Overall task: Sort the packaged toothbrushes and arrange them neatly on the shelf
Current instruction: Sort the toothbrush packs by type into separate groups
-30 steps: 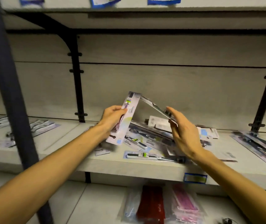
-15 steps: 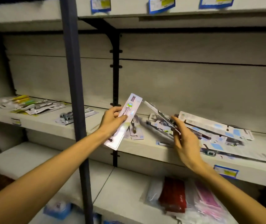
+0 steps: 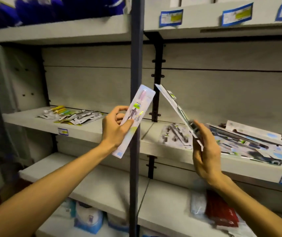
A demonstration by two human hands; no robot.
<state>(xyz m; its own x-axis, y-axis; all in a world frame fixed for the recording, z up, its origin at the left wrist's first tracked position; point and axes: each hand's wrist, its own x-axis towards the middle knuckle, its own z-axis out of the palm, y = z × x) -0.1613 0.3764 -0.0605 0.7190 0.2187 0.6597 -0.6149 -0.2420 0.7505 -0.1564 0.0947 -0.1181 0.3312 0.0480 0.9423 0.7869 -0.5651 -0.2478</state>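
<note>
1. Left hand [image 3: 115, 128]: grasping a pink toothbrush pack [image 3: 134, 120]. Thumb lies across the front of the card, fingers curl round its back edge. The pack is held in the air in front of the dark upright post [image 3: 135, 69], tilted, top end leaning up and to the right.
2. Right hand [image 3: 205, 151]: grasping a second toothbrush pack [image 3: 177, 110] by its lower end, pinched between thumb and fingers. This pack is seen almost edge-on and slants up to the left; its contents are hard to make out beyond a dark handle.
3. The top ends of the two packs come near each other but stay apart, forming a tent shape above the middle shelf [image 3: 92, 130].
4. Just behind and right of the right hand: a loose, overlapping pile of packs [image 3: 256, 142] lies on the right part of the middle shelf, mostly white and light blue cards with dark brushes. One smaller pack [image 3: 176, 135] lies flat just left of that hand.
5. Further left on the same shelf: a small group of packs [image 3: 71, 115], some with yellow and green handles, well apart from the hands.
6. Blue-edged price labels: one on the shelf edge [image 3: 63, 131] at left, several on the upper shelf [image 3: 171, 17].
7. Lower shelf, below the arms: a red packet [image 3: 220, 211] and blue-and-white bundles [image 3: 89, 219], blurred.
8. Top left: dark blue goods [image 3: 42, 7], too blurred to identify.
</note>
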